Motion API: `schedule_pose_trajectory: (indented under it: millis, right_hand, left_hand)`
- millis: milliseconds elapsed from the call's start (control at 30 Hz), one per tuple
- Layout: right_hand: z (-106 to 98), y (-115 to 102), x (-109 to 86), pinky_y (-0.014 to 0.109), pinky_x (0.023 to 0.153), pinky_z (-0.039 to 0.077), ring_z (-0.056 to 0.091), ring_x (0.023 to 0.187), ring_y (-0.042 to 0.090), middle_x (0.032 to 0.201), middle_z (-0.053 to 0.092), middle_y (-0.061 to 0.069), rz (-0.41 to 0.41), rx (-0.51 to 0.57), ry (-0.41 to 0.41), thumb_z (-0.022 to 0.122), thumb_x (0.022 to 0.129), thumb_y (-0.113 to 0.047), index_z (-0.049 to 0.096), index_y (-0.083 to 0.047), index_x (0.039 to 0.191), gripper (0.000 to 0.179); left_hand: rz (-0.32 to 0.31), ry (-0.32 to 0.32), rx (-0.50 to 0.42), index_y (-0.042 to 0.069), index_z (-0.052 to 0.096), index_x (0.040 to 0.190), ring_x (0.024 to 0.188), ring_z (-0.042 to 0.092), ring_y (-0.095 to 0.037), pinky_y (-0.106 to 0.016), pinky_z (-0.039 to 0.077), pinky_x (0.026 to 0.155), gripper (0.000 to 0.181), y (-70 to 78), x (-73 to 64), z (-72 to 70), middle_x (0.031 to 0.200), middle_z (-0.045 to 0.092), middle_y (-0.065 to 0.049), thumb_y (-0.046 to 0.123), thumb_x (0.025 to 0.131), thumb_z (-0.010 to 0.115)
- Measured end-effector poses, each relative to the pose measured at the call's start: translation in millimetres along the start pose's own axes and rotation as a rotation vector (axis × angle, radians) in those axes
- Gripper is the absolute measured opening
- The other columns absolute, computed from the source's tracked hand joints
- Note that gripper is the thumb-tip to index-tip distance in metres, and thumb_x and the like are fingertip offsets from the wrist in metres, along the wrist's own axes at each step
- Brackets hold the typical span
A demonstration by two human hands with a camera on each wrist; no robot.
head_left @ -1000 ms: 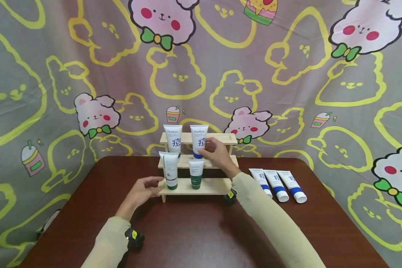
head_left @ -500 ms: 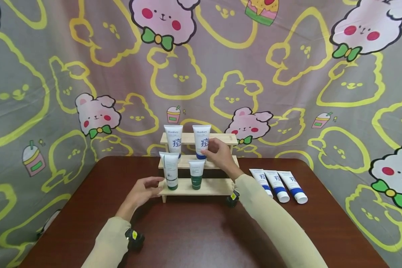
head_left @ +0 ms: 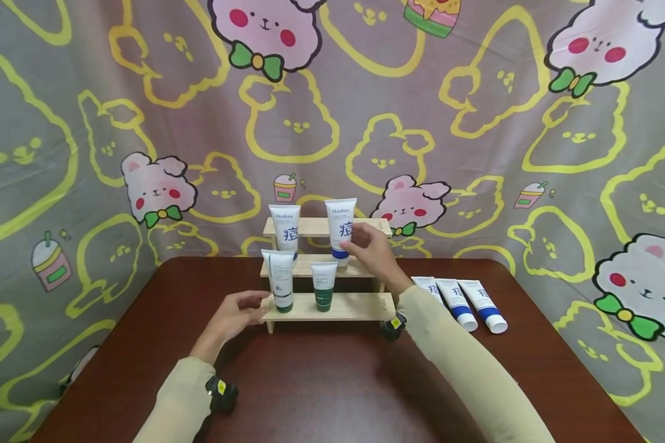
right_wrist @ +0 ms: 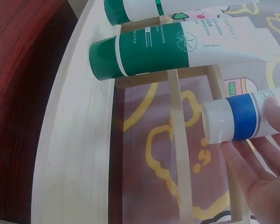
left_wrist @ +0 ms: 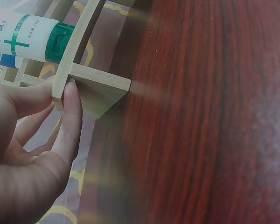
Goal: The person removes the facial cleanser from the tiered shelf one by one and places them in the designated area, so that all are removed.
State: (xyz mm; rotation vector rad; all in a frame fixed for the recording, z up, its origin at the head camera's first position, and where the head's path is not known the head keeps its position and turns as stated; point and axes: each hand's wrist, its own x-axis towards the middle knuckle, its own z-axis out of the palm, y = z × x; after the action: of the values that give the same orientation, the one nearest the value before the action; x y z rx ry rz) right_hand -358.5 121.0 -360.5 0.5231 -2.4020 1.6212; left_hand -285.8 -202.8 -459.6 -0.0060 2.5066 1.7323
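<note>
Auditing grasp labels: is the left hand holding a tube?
No, the left hand pinches the end of the bottom shelf between thumb and finger.

In the head view, the right sleeve point(head_left: 471, 363) hides the cap end of the leftmost lying tube point(head_left: 425, 285), and the tall front tube point(head_left: 281, 280) covers part of the lower end of the rear left tube point(head_left: 284, 223). The held tube point(head_left: 340, 224) blocks some fingertips of the right hand point(head_left: 375, 252). A pale thing point(head_left: 81, 368) past the table point(head_left: 321, 381) shows too little to name. Small print on the tubes is unreadable. In the left wrist view, edges crop the left hand point(left_wrist: 28, 179) and wooden stand point(left_wrist: 102, 86); in the right, the held tube.
</note>
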Motion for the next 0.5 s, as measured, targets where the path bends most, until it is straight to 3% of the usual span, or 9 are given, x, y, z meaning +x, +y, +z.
schedule_pose_trajectory:
  millis: [133,333,500]
  right_hand:
    - [-5.6,-1.2,-1.5,0.048,0.108,0.056,0.067,0.123,0.033,0.133,0.069,0.018,0.01,0.003,0.01,0.076,0.095,-0.017,0.062,-0.005,0.134,0.043]
    - [-17.9,1.1,-4.3,0.045,0.097,0.056,0.067,0.11,0.032,0.127,0.071,0.017,-0.021,-0.041,0.034,0.075,0.096,-0.019,0.062,-0.006,0.135,0.044]
    - [-28.7,2.4,-7.6,0.041,0.099,0.057,0.068,0.111,0.033,0.125,0.07,0.02,-0.029,-0.042,0.048,0.074,0.096,-0.017,0.06,-0.003,0.135,0.044]
  left_hand:
    - [-0.001,0.002,-0.002,0.003,0.065,0.135,0.107,0.069,-0.026,-0.036,0.065,0.088,0.042,-0.2,0.6,-0.3,0.134,0.063,-0.022,0.005,0.094,0.073]
    - [0.0,0.005,0.009,0.004,0.066,0.135,0.106,0.068,-0.025,-0.036,0.065,0.088,0.042,-0.6,0.7,0.1,0.133,0.063,-0.021,0.006,0.094,0.073]
    - [0.001,0.005,0.002,0.003,0.066,0.135,0.105,0.068,-0.023,-0.036,0.065,0.087,0.041,-0.3,-0.3,0.4,0.132,0.064,-0.021,0.005,0.094,0.072]
